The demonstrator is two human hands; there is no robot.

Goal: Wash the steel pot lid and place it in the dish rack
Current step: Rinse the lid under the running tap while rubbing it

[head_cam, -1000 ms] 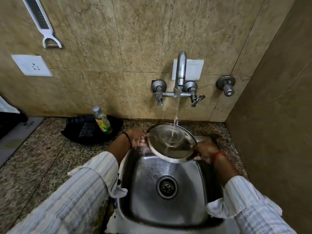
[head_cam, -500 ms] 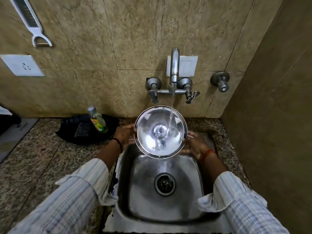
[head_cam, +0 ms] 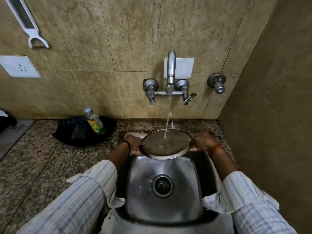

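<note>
The round steel pot lid (head_cam: pixel 166 144) is held nearly flat over the back of the steel sink (head_cam: pixel 168 196), under the running tap (head_cam: pixel 170 70). Water falls onto its middle and runs off. My left hand (head_cam: pixel 133 144) grips the lid's left rim, and my right hand (head_cam: pixel 201 142) grips its right rim. The lid's other face is hidden. No dish rack is in view.
A dish soap bottle (head_cam: pixel 94 121) stands in a black tray (head_cam: pixel 81 132) on the granite counter (head_cam: pixel 33 162) left of the sink. A side wall (head_cam: pixel 273 115) closes the right. A wall valve (head_cam: pixel 217 82), a socket (head_cam: pixel 18 66) and a hanging peeler (head_cam: pixel 28 24) are on the back wall.
The lid was tilted up facing me under the stream half a second ago; now both hands have lowered it and laid it nearly flat over the sink.
</note>
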